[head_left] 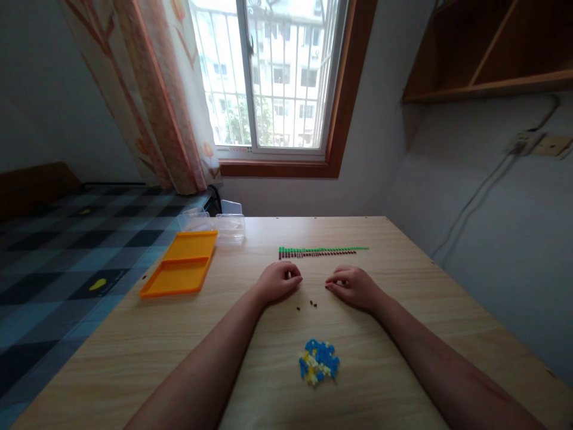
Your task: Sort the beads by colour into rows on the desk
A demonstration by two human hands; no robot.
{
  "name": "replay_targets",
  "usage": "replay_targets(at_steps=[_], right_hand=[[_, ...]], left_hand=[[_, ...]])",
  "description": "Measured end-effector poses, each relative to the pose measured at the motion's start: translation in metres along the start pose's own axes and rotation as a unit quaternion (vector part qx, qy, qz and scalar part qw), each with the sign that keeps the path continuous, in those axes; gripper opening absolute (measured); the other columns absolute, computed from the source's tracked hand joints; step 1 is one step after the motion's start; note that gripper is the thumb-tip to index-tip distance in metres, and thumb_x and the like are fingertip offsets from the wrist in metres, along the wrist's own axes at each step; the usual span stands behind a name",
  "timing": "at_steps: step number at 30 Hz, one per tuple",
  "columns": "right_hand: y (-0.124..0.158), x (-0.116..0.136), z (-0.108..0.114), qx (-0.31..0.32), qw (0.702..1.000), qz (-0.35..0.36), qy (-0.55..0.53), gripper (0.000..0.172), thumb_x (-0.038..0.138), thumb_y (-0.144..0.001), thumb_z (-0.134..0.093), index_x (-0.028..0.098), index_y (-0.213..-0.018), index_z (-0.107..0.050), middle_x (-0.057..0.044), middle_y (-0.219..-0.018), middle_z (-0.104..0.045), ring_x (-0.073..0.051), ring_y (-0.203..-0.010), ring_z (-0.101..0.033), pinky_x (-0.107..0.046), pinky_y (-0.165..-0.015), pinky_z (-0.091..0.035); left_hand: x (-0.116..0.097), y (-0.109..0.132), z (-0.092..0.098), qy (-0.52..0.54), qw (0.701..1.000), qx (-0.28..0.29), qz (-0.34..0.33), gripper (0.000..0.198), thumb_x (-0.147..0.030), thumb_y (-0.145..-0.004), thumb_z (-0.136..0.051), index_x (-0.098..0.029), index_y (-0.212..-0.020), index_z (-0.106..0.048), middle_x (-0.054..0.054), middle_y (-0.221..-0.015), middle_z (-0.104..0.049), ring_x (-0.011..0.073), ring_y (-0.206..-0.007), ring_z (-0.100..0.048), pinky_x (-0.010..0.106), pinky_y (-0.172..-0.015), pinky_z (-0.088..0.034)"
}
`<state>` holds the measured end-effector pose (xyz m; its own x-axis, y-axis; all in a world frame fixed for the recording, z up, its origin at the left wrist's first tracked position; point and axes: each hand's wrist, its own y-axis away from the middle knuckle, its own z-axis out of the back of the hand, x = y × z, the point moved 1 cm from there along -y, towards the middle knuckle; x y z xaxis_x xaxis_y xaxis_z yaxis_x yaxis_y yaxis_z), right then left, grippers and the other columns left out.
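Note:
My left hand rests on the table with its fingers curled; whatever they hold, if anything, is hidden. Across from it, my right hand lies with fingers pressed together, and a tiny dark brown piece shows at the fingertips. Between and just below the hands lie a few loose brown pieces. Beyond the hands runs a long row of small green pieces, with a row of brown pieces along its near side. Closer to me sits a heap of small blue, yellow and cream pieces.
An orange two-part tray lies at the table's left edge. Behind it stand clear plastic boxes. A bed with a checked cover adjoins the left side. A wall with a cable borders the wooden table on the right.

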<state>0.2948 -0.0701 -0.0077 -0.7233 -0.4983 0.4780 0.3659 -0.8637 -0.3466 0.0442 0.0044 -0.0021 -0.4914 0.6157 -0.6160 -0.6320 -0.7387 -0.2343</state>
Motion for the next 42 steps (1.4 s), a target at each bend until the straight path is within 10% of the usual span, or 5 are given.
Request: replay_targets(at_steps=[15, 30, 42], right_hand=[[-0.003, 0.0, -0.001, 0.011, 0.999, -0.037, 0.033, 0.011, 0.021, -0.082, -0.065, 0.023, -0.082, -0.076, -0.002, -0.08, -0.07, -0.015, -0.072, -0.061, -0.025, -0.067, -0.043], [0.01, -0.082, 0.026, -0.148, 0.924, -0.34, 0.097, 0.019, 0.039, -0.077, -0.066, 0.024, -0.079, -0.077, -0.004, -0.075, -0.074, -0.018, -0.067, -0.064, -0.025, -0.055, -0.037], [0.024, -0.105, 0.051, -0.109, 0.954, -0.275, 0.043, 0.025, 0.033, -0.08, -0.062, 0.022, -0.096, -0.079, -0.004, -0.088, -0.076, -0.019, -0.074, -0.065, -0.028, -0.069, -0.047]], left_hand=[[0.0, -0.002, 0.003, 0.008, 1.0, 0.003, 0.0, 0.014, -0.028, -0.078, -0.061, -0.018, -0.075, -0.07, 0.003, -0.078, -0.066, 0.0181, -0.074, -0.057, 0.027, -0.067, -0.044], [0.007, -0.005, 0.002, -0.01, 1.0, -0.002, -0.004, 0.018, -0.031, -0.082, -0.057, -0.018, -0.076, -0.069, 0.004, -0.08, -0.069, 0.0187, -0.076, -0.06, 0.028, -0.069, -0.044], [0.005, -0.005, 0.003, -0.008, 1.0, -0.005, -0.002, 0.018, -0.031, -0.081, -0.057, -0.019, -0.076, -0.068, 0.004, -0.08, -0.069, 0.0192, -0.076, -0.06, 0.029, -0.069, -0.044]])
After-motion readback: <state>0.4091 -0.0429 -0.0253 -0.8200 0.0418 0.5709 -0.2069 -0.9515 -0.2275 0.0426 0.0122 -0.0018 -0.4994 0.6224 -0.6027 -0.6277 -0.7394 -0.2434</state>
